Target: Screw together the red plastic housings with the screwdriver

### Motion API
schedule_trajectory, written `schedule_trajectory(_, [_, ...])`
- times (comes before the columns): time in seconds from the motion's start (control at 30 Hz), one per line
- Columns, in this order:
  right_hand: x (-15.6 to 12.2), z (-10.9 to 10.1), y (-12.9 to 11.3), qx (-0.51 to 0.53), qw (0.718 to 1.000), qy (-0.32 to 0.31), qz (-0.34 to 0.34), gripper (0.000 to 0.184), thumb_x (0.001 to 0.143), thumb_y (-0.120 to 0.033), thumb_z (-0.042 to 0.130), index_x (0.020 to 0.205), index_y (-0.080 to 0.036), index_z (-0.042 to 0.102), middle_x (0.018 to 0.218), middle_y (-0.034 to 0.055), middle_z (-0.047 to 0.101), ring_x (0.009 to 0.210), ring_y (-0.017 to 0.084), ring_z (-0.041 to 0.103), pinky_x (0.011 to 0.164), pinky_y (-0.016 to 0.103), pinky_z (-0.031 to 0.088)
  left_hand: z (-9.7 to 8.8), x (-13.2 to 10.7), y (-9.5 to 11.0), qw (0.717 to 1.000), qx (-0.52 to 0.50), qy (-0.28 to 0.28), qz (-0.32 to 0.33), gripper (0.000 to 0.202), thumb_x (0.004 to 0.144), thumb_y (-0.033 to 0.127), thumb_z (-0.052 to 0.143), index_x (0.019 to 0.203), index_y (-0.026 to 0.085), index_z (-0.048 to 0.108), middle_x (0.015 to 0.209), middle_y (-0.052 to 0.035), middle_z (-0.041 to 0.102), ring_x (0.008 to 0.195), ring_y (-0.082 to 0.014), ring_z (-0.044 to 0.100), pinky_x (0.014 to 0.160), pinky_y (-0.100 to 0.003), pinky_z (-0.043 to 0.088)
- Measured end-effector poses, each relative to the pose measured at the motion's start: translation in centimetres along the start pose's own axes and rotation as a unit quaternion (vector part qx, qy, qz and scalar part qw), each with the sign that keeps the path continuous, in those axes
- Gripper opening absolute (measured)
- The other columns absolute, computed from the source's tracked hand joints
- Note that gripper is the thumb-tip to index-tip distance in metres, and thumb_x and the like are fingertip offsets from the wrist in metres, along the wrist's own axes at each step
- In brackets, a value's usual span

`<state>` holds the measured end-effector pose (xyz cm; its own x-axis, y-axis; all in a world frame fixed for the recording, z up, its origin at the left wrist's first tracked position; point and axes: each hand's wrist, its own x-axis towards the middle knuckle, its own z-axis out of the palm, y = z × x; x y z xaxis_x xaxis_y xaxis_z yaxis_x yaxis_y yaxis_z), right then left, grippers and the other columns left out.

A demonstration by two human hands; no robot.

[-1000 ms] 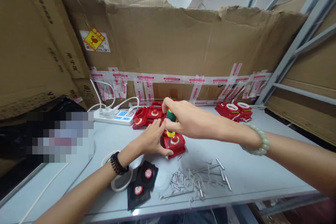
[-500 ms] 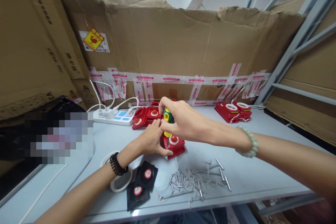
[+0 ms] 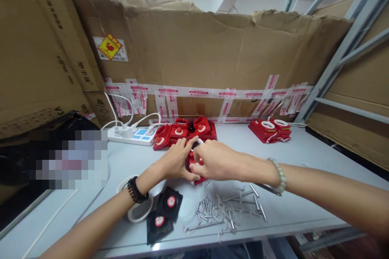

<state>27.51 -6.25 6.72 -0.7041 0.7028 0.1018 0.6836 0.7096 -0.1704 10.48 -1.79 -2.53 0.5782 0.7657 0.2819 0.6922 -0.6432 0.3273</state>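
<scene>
A red push-button box [image 3: 199,179] stands on the table between my two hands. My left hand [image 3: 174,160] is closed round its left side, with the thumb along the front. From the right, my right hand [image 3: 217,160] curls its fingers over the top of the same box, hiding most of it and its button. A white ring with a dark middle [image 3: 197,143] shows just above the right fingers. A screwdriver's dark shaft [image 3: 270,189] lies on the table under my right wrist; its handle is mostly hidden.
Several red boxes [image 3: 179,130] stand behind my hands, beside a white power strip [image 3: 133,136]. Two more [image 3: 269,130] sit at back right. Loose screws [image 3: 205,208], metal rods and string [image 3: 234,206], and black packets [image 3: 169,202] lie in front. Cardboard [image 3: 194,56] walls the back.
My right hand has let go of the yellow-green screwdriver, now on the table to the right. It has moved down onto the red push-button box. My left hand has stayed in place.
</scene>
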Motion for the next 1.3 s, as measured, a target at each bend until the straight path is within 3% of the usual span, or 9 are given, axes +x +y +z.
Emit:
schedule_trajectory(0.2, [0.8,2.4,0.5,-0.069,0.997,-0.020,0.015,0.022,0.070,-0.032,0.059,0.071,-0.011,0.067,0.062,0.0081,0.063,0.050,0.013,0.046,0.045,0.027,0.024,-0.5,0.0,0.5,1.000,0.003,-0.021,-0.012,0.117,0.046,0.042,0.081,0.141,0.020,0.018,0.116,-0.0137,0.043,0.106,-0.0366,0.044,0.088,-0.052,0.039])
schedule_trajectory(0.37, [1.2,3.0,0.2,-0.084,0.996,-0.040,0.020,0.016,0.074,-0.021,0.055,0.073,-0.011,0.067,0.067,0.0098,0.066,0.054,0.015,0.053,0.047,0.028,0.027,-0.3,0.1,0.2,1.000,0.014,-0.015,-0.002,0.115,0.047,0.039,0.080,0.141,0.021,0.016,0.113,-0.0113,0.044,0.103,-0.0347,0.044,0.086,-0.049,0.041])
schedule_trajectory(0.5, [1.6,3.4,0.0,-0.078,0.995,-0.058,0.014,0.011,0.069,-0.014,0.057,0.069,-0.011,0.067,0.060,0.0076,0.064,0.049,0.013,0.049,0.045,0.027,0.026,0.0,0.1,-0.3,0.999,0.032,-0.013,0.008,0.117,0.046,0.045,0.080,0.141,0.018,0.018,0.111,-0.0126,0.045,0.101,-0.0338,0.045,0.087,-0.048,0.042])
schedule_trajectory(0.63, [1.7,2.4,-0.7,-0.080,0.995,-0.061,0.001,0.008,0.060,-0.011,0.060,0.065,-0.011,0.065,0.057,0.0058,0.061,0.047,0.011,0.043,0.044,0.026,0.024,0.1,0.1,-0.5,0.999,0.036,-0.013,0.013,0.121,0.045,0.055,0.080,0.142,0.017,0.017,0.113,-0.0141,0.045,0.101,-0.0352,0.045,0.087,-0.050,0.042])
schedule_trajectory(0.77, [0.4,0.9,-1.1,-0.055,0.997,-0.058,-0.001,0.007,0.064,-0.016,0.057,0.061,-0.013,0.062,0.053,0.0025,0.056,0.044,0.009,0.033,0.043,0.026,0.023,-0.1,0.0,-0.2,0.999,0.043,-0.019,0.002,0.120,0.048,0.057,0.077,0.142,0.014,0.016,0.114,-0.0158,0.044,0.104,-0.0366,0.044,0.087,-0.051,0.041])
schedule_trajectory(0.87, [-1.2,1.2,-0.6,-0.038,0.994,-0.103,-0.004,0.005,0.062,-0.015,0.056,0.060,-0.014,0.060,0.052,0.0004,0.054,0.042,0.008,0.028,0.041,0.025,0.022,-0.4,-0.1,0.2,0.999,0.043,-0.022,-0.009,0.117,0.052,0.055,0.076,0.143,0.015,0.014,0.117,-0.0163,0.043,0.106,-0.0365,0.044,0.088,-0.050,0.041])
schedule_trajectory(1.03, [-2.6,3.3,1.1,-0.050,0.987,-0.147,0.037,0.011,0.067,-0.016,0.052,0.063,-0.014,0.062,0.059,0.0054,0.061,0.047,0.010,0.041,0.044,0.025,0.024,-0.6,-0.2,0.7,0.999,0.041,-0.025,-0.015,0.115,0.054,0.053,0.075,0.144,0.017,0.013,0.116,-0.0148,0.043,0.104,-0.0350,0.045,0.087,-0.049,0.041])
schedule_trajectory(1.17, [-2.8,3.7,2.0,-0.030,0.990,-0.123,0.057,0.018,0.072,-0.023,0.050,0.074,-0.015,0.065,0.070,0.0091,0.067,0.056,0.015,0.051,0.048,0.026,0.028,-0.7,-0.1,0.7,0.998,0.046,-0.030,-0.019,0.115,0.054,0.052,0.075,0.144,0.017,0.013,0.116,-0.0147,0.043,0.104,-0.0347,0.045,0.087,-0.049,0.042])
schedule_trajectory(1.3, [-3.4,4.0,2.2,-0.045,0.991,-0.122,0.043,0.020,0.073,-0.019,0.048,0.083,-0.015,0.065,0.074,0.0099,0.068,0.062,0.016,0.056,0.053,0.027,0.029,-0.7,-0.1,0.8,0.999,0.037,-0.025,-0.016,0.112,0.054,0.050,0.075,0.143,0.017,0.016,0.116,-0.0141,0.044,0.105,-0.0344,0.046,0.088,-0.048,0.042])
